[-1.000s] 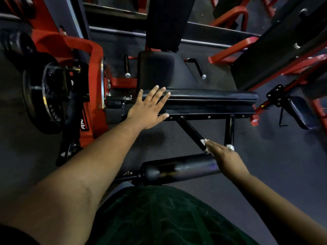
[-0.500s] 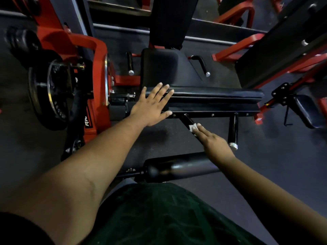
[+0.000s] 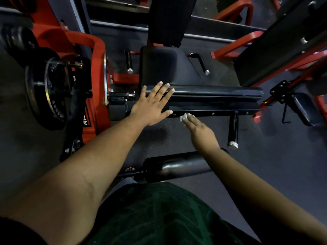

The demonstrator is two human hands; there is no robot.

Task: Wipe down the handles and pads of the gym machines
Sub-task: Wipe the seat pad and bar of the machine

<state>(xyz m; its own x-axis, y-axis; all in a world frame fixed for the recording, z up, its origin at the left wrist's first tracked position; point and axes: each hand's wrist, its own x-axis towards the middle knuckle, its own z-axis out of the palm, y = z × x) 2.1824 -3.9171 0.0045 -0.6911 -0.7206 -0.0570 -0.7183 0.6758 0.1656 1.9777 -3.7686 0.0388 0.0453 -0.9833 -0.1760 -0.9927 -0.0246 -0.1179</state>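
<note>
The right hand (image 3: pixel 198 129) has come up off the slanted bar it was on a second ago, where it sat low beside the short black handle (image 3: pixel 233 129), and now reaches the underside edge of the long black pad (image 3: pixel 212 93). A small white wipe (image 3: pixel 183 117) shows at its fingertips, pressed against the metal frame strip (image 3: pixel 221 113) that runs under the pad's near edge. The fingers look fairly straight over the wipe; whether the thumb pinches it from below is hidden, so I cannot tell how it is held.

The left hand (image 3: pixel 151 105) lies flat and spread on the left end of the pad, fingers straight, gripping nothing; it has stayed there through the last second, seemingly bracing.

So the wiping has travelled up the slanted bar to the frame. By the look of it, the bar has had its pass, and the pad's near edge and top are the likely next stretch. The short handle to the right, the two grip handles (image 3: pixel 200 63) on either side of the seat (image 3: pixel 157 65) at the far edge, and the round roller pad (image 3: pixel 177 167) nearest the person may yet need wiping; nothing shows whether they have been done.

The wipe is small, so it could slip out against the frame's bolts
</note>
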